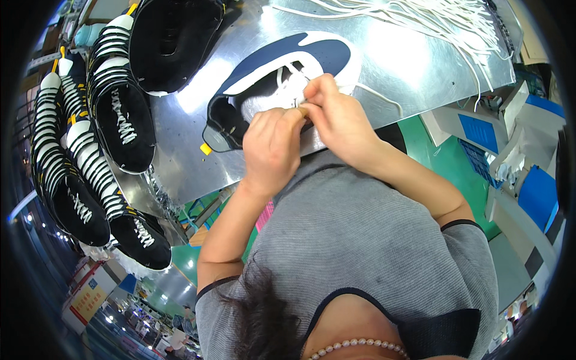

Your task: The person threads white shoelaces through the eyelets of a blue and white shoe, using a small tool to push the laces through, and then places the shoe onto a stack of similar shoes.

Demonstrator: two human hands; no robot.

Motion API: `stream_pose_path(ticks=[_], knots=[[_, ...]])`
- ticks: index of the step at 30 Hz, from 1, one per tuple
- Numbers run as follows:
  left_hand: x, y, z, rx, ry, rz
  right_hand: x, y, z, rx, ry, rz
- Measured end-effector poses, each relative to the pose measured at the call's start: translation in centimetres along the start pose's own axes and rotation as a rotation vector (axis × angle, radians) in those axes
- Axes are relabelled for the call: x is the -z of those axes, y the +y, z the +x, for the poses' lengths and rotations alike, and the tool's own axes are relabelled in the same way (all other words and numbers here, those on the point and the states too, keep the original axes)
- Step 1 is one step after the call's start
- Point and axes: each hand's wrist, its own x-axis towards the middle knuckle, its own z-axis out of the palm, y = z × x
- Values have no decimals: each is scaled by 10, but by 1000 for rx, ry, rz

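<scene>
A navy and white shoe upper (262, 66) lies on its side on the metal table, its dark lining showing and a yellow tab (206, 149) at its heel end. My left hand (273, 144) is closed on the near edge of the upper, around the eyelets. Against it, my right hand (339, 114) pinches with thumb and forefinger at the same spot, on what looks like a white shoelace; the fingertips hide its end. One stretch of white shoelace (381, 96) trails out to the right over the table. More lace crosses the upper's opening.
Stacked black shoe uppers (123, 120) with white laces stand at the left, with more rows (72, 198) beyond the table's edge. A large black upper (171, 45) sits at the far left. Loose white laces (420, 21) are heaped at the far right. Boxes (480, 132) stand right.
</scene>
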Motion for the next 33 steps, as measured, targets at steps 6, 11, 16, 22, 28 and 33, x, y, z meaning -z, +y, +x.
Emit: stream_pose_path(ticks=[6,11,16,22,28,33], knots=[[2,-10,-7,-1,87,-29,43,-13,-1,95,-197,-271],[1,-11,-7,-72,90,-12,78,-38,13,245,36,-46],[8,-10,-6,-115,62,4,40,-47,49,324,-382,-494],[7,-13,-7,-70,38,-68,46,-27,58,249,-477,-260],[16,-8,-9,73,-29,-93,93,-59,90,453,-16,255],[19,-1,4,229,-68,-172,58,-26,82,171,-208,279]])
